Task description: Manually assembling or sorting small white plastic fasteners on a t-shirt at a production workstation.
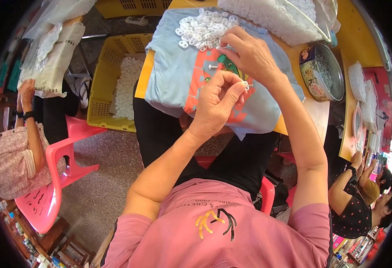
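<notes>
A pile of small white oval plastic pieces with holes (200, 29) lies on a light blue shirt (169, 71) spread over the table. My left hand (218, 100) is closed in a pinch around a small white plastic piece (246, 85), with a thin metal screw showing through it. Above and to its right, my right hand (252, 53) reaches to the pile's near edge. Its thumb and forefinger close on one white plastic piece at that edge, mostly covered by the fingertips. A loose screw with a white head (212, 67) lies on the shirt's printed patch.
To the right stands a round tin (310, 73) full of screws. A large clear bag of white pieces (272, 18) fills the far side. Left of the table is a yellow crate (98, 80) holding white pieces. Other people sit at both sides, one by a pink chair (52, 178).
</notes>
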A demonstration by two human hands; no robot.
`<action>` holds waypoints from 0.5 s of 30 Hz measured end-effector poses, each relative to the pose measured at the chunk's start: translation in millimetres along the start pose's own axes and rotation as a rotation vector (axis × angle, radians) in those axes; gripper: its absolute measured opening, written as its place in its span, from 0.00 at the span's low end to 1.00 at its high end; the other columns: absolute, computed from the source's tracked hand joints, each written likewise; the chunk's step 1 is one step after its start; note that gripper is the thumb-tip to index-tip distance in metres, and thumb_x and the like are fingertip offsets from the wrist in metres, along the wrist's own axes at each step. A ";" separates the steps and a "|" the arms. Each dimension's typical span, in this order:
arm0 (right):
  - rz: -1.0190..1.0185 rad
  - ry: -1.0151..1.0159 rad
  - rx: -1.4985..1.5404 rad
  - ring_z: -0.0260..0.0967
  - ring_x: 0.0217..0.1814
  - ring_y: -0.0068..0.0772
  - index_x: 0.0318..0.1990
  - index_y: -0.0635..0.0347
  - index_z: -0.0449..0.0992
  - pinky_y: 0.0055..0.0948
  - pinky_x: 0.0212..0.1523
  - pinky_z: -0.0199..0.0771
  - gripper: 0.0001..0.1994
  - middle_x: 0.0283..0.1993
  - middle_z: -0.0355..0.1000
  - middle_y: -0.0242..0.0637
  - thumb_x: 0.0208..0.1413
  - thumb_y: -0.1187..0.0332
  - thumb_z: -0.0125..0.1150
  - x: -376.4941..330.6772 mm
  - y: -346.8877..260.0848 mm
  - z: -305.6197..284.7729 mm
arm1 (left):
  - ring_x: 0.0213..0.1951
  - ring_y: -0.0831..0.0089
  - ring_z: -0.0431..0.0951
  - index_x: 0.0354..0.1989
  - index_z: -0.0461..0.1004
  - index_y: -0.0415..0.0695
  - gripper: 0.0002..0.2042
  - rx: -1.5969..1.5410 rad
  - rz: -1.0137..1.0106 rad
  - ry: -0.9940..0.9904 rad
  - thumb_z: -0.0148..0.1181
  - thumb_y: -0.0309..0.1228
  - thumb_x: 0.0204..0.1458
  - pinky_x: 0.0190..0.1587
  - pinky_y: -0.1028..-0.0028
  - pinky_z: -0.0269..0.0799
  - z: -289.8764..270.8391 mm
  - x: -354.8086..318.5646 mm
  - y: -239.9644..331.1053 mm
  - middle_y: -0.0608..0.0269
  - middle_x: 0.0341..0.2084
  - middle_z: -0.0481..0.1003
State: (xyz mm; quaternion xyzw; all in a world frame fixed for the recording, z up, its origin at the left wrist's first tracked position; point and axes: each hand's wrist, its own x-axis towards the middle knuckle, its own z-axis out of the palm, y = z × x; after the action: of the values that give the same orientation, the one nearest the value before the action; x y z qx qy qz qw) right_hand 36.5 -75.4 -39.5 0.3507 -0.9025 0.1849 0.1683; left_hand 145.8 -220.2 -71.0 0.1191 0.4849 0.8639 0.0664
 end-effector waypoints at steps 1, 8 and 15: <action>0.006 0.000 -0.002 0.72 0.34 0.44 0.40 0.56 0.78 0.37 0.32 0.72 0.07 0.38 0.72 0.35 0.53 0.69 0.64 -3.0 1.6 0.4 | 0.32 0.82 0.73 0.43 0.69 0.41 0.05 0.013 0.003 0.001 0.54 0.28 0.63 0.38 0.80 0.71 1.0 0.3 0.0 0.66 0.33 0.74; 0.184 0.192 0.347 0.72 0.31 0.25 0.39 0.63 0.77 0.23 0.31 0.72 0.06 0.36 0.74 0.33 0.53 0.75 0.65 -26.9 -16.2 -23.2 | 0.33 0.82 0.73 0.41 0.68 0.39 0.03 -0.050 0.037 0.005 0.54 0.24 0.62 0.39 0.80 0.72 2.6 1.8 -4.6 0.63 0.37 0.73; 0.459 0.115 0.710 0.72 0.40 0.20 0.43 0.65 0.78 0.20 0.41 0.74 0.07 0.43 0.73 0.35 0.58 0.78 0.60 -64.5 -32.9 -44.0 | 0.52 0.74 0.71 0.45 0.69 0.38 0.06 0.017 0.148 -0.052 0.53 0.25 0.62 0.53 0.71 0.76 -0.8 8.8 -8.3 0.57 0.58 0.62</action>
State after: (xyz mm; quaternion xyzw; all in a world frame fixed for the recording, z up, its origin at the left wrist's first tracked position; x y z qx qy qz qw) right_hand 112.1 -41.3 -21.9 0.1658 -0.8267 0.5361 0.0417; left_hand 137.1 -214.5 -77.2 0.1774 0.4801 0.8590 0.0141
